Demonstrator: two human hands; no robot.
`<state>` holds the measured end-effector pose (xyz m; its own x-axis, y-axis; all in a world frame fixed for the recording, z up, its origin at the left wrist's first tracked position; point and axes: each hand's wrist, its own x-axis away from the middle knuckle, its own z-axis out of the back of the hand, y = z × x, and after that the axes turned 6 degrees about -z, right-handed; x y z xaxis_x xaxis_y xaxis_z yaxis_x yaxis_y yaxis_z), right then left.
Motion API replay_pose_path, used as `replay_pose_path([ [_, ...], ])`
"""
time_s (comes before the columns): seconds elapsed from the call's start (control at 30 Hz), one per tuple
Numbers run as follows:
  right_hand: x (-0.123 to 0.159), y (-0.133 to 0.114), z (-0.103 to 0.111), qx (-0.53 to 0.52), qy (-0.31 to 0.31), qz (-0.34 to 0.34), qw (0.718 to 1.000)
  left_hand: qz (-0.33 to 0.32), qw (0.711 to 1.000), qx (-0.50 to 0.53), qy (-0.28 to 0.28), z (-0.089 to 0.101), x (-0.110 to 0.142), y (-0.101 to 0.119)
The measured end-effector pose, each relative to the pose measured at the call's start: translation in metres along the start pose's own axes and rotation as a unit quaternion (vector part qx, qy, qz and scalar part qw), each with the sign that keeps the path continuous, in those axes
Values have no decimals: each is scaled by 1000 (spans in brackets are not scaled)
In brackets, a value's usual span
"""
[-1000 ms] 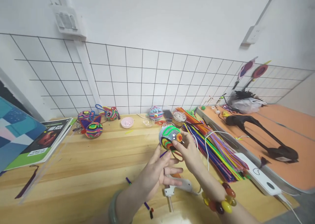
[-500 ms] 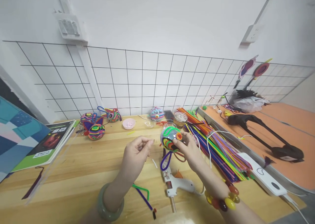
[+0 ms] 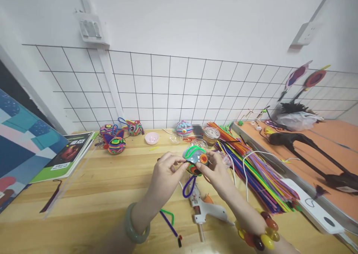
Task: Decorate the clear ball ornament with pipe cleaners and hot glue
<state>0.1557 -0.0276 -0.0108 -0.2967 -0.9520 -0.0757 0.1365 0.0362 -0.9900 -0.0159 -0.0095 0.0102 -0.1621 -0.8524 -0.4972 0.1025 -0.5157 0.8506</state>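
Observation:
A clear plastic ball (image 3: 195,156), partly covered with coiled green, orange and multicoloured pipe cleaners, is held up between my hands over the table. A purple pipe-cleaner loop (image 3: 189,187) hangs from its underside. My right hand (image 3: 216,172) grips the ball from the right, thumb on its front. My left hand (image 3: 169,172) is closed at the ball's left side, thumb and fingertips pressed at a thin black strip across its front. Whether a loose piece is in that pinch cannot be made out. Just below lies a white glue gun (image 3: 208,211).
Pipe cleaners (image 3: 260,175) lie in a large bundle at right, beside a white power strip (image 3: 310,205). Finished balls (image 3: 116,144) and a pink dish (image 3: 151,138) stand at the back. Cut pipe cleaners (image 3: 169,222) lie in front, magazines (image 3: 67,155) at left.
My left hand has moved right and now touches the ball, where it was apart before. The ball has tilted slightly in my right hand. The whole view has shifted a little.

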Motion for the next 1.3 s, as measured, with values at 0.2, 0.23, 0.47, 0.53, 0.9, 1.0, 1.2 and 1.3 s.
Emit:
replay_pose_path([
  [0.2, 10, -3, -10, 6, -3, 11, 1000, 27, 999, -36, -25, -3, 1, -4],
  [0.23, 11, -3, -10, 9, -1, 13, 1000, 33, 998, -31, -34, -3, 0, -4],
  [0.47, 9, -3, -9, 3, -5, 3, 1000, 100, 989, 108, -10, -1, -6, -13],
  [0.53, 8, -2, -6, -10, -10, -8, 1000, 109, 985, 130, 10, 2, -9, -19],
  [0.9, 9, -6, -5, -85, -62, -50, 993, 240, 924, 285, -89, -4, -4, -10],
  [1.0, 10, -5, -7, -90, -75, -36, 993, 250, 909, 317, -108, -4, -3, -6],
  [1.2, 13, -6, -8, -95, -77, -29, 992, 249, 909, 320, -94, -4, -4, -9],
  [1.3, 14, -7, -8, -93, -79, -30, 992, 243, 911, 317, -100, -3, -3, -10],
])
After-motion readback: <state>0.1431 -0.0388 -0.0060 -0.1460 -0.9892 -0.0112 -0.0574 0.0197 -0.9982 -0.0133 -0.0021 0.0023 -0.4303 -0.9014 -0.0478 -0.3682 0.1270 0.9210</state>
